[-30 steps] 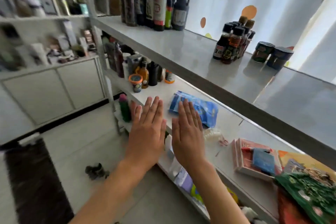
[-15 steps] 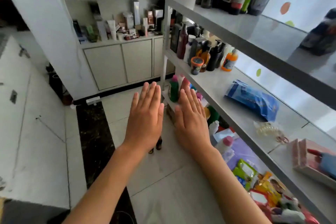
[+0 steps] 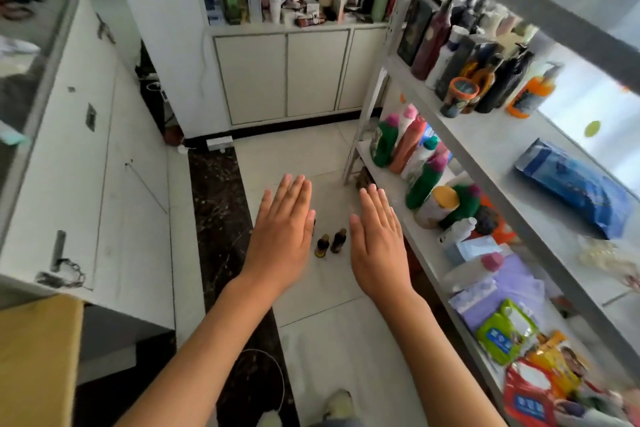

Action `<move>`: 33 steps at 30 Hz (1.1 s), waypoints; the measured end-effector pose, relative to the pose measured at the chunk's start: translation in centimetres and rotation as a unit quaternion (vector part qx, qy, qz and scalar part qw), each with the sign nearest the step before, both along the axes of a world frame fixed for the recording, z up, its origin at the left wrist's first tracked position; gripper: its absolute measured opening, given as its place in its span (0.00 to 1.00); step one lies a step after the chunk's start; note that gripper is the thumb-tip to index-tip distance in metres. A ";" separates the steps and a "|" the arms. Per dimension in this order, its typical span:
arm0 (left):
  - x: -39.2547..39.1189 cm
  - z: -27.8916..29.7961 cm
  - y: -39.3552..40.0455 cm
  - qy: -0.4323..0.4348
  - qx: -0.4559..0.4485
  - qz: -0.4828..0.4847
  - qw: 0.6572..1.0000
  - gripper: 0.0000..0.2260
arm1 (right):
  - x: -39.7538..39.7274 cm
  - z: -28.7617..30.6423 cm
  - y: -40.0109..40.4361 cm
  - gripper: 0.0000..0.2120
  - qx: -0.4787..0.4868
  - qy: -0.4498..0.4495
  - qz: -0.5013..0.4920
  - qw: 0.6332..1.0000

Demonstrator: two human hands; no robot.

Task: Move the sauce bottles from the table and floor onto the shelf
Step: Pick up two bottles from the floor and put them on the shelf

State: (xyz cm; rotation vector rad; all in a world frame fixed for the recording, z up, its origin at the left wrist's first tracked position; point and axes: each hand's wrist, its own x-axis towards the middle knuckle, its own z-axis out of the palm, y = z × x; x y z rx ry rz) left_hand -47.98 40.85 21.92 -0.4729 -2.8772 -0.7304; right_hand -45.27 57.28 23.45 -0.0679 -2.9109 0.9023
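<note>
Left hand [image 3: 280, 239] and right hand [image 3: 375, 246] flat, fingers straight, empty, above small dark, perhaps glass, sauce bottles [image 3: 329, 242] on glossy tiled floor [image 3: 325, 308]

text: none legible | labels on shelf [image 3: 491, 135] bottles and packets: blurred
</note>
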 end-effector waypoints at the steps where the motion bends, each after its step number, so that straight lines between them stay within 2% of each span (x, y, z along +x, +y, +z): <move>1: -0.5 -0.8 0.1 -0.008 -0.004 -0.004 1.000 0.26 | -0.5 -0.7 0.0 0.25 -0.001 -0.007 0.000 1.000; 8: -4.9 -5.3 2.4 -0.076 0.010 -0.004 0.997 0.24 | -5.4 -6.5 1.7 0.25 -0.012 -0.045 0.005 0.999; 15: -12.6 -9.4 7.6 -0.133 0.016 0.009 0.991 0.23 | -13.5 -12.4 6.4 0.25 -0.035 -0.094 0.016 0.995; 20: -18.0 -13.2 11.1 -0.180 0.056 0.036 0.982 0.22 | -18.6 -17.7 8.5 0.24 -0.039 -0.134 0.008 0.990; 26: -23.9 -21.0 13.0 -0.217 0.084 0.054 0.971 0.22 | -22.6 -25.6 8.6 0.22 -0.082 -0.170 -0.044 0.981; 33: -28.6 -34.8 12.0 -0.291 0.095 0.057 0.950 0.22 | -26.3 -38.2 8.6 0.23 -0.051 -0.237 -0.072 0.967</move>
